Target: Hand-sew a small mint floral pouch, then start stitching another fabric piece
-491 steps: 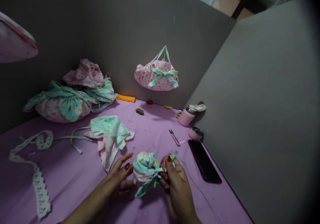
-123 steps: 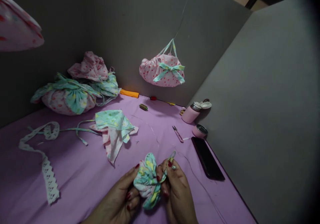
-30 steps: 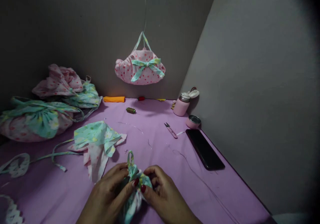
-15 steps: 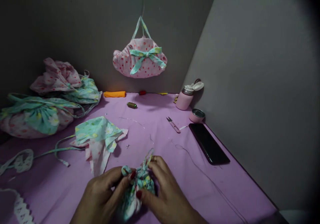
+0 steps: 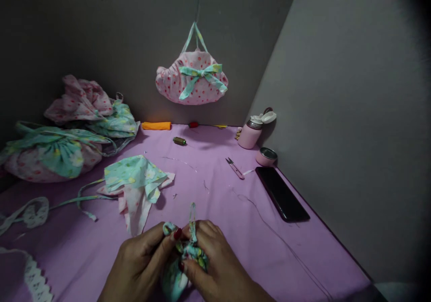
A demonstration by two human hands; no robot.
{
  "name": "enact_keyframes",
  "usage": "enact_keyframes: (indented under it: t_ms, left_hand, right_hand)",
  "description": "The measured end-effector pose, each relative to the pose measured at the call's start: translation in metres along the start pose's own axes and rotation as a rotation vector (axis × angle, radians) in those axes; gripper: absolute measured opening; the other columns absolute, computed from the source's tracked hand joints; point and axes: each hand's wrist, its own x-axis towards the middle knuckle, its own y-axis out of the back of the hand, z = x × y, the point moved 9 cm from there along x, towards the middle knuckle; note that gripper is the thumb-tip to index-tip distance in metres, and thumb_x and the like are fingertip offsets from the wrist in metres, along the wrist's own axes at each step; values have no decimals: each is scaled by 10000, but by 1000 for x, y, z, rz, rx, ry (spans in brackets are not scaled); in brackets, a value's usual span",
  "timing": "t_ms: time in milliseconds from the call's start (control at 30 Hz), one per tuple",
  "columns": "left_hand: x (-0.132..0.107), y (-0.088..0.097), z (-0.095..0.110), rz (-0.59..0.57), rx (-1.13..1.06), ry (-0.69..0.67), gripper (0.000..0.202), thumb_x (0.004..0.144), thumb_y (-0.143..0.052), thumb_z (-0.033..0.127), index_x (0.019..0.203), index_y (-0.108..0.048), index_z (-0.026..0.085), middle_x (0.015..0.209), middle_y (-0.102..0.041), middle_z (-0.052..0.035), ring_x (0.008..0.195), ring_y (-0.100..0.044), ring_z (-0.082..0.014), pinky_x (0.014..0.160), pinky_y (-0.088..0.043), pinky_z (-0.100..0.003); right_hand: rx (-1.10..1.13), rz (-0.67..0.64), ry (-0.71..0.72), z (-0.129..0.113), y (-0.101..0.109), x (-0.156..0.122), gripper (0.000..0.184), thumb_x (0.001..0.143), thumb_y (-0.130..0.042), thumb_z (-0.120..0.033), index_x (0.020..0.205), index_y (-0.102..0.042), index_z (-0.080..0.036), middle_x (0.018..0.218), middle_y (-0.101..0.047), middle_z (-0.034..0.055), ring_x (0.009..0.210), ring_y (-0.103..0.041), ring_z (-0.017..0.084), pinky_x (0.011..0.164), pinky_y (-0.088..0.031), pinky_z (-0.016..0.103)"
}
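Observation:
Low in the middle of the view, a gathered piece of turquoise floral fabric (image 5: 174,278) is bunched between both hands. My left hand (image 5: 143,259) pinches its upper left edge between thumb and forefinger, and a small curl of cloth sticks out there. My right hand (image 5: 213,261) grips the right side, thumb in front and fingers behind. A thin fabric loop (image 5: 192,216) stands up from the bunch beside the right fingers. A long loose thread (image 5: 266,228) lies on the table to the right of the hands. Fingers cover much of the bunched cloth.
Floral and pink scraps (image 5: 134,180) lie ahead on the purple cloth (image 5: 208,158). Finished-looking pouches (image 5: 57,153) pile up left, beside lace trim (image 5: 35,275). Thread snips (image 5: 235,168), a phone (image 5: 282,194) and a pink bottle (image 5: 250,133) stand right. A dotted pouch (image 5: 193,79) hangs behind.
My right fingers have moved leftward, closer to the left hand, on the bunched fabric. The loop now stands more upright. The whole view has shifted slightly.

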Motion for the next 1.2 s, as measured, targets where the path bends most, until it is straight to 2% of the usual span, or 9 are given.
enact_keyframes:
  t_ms: [100,233,433,500,600,767,933,1067,1200]
  left_hand:
    - [0,1,7,-8,84,-60,283,884,-471,341,659,-577,207,569,-583,27,509,-552,-129,471,-456,-169]
    - [-7,-1,21,18,61,-203,183,862,-510,261,716,-612,222,647,-613,14,593,-589,-135,565,-469,-174]
    - [-14,-14,-6,-5,-246,50,259,887,-478,326,672,-566,211,619,-543,15,591,-538,-149,538,-470,-203]
    - [-12,-15,-8,-11,-279,70,250,866,-515,333,657,-565,206,620,-538,15,594,-525,-149,537,-469,-206]
    - [-4,-8,1,-10,-201,11,224,839,-557,310,642,-583,208,609,-535,25,559,-503,-131,514,-453,-189]
    - [7,4,27,11,-70,-180,125,820,-559,252,714,-623,235,739,-608,13,731,-601,-151,676,-499,-208]
    - [7,-3,19,-31,-66,-99,263,861,-505,321,630,-566,211,582,-539,38,549,-539,-125,522,-460,-188]
    - [7,-2,13,5,-25,-68,277,858,-516,343,621,-551,204,570,-529,39,521,-501,-119,471,-420,-182]
    - [6,-4,26,-42,-14,-171,184,876,-495,257,741,-615,224,732,-628,16,674,-604,-132,603,-482,-183]
  right_hand:
    - [54,85,1,-3,5,0,289,720,-554,-143,1002,-560,-203,985,-594,71,943,-520,233,848,-412,372]
    - [33,147,39,-6,5,2,264,645,-430,-75,832,-578,-189,834,-617,58,833,-544,216,807,-420,375]
    - [64,151,47,-3,0,1,328,628,-393,-78,862,-597,-182,879,-643,80,872,-562,218,826,-436,368]
    - [65,142,51,-3,-1,2,307,641,-389,-81,845,-593,-187,861,-642,74,860,-563,214,816,-437,367]
    - [74,122,45,-3,-2,3,308,628,-384,-68,826,-580,-199,859,-636,56,853,-554,202,817,-428,363]
    - [61,74,73,-8,-3,4,301,619,-400,-68,837,-571,-187,817,-612,52,829,-549,206,810,-417,368]
    - [72,42,82,-9,0,3,407,676,-434,-40,1011,-595,-207,976,-635,55,949,-545,207,889,-390,366]
    - [148,70,109,-10,9,-2,335,821,-520,-136,1136,-580,-234,1103,-623,58,1044,-524,210,941,-373,375]
    - [213,124,69,-7,16,-3,242,902,-470,-185,1042,-651,-265,989,-660,33,958,-564,187,874,-413,357]
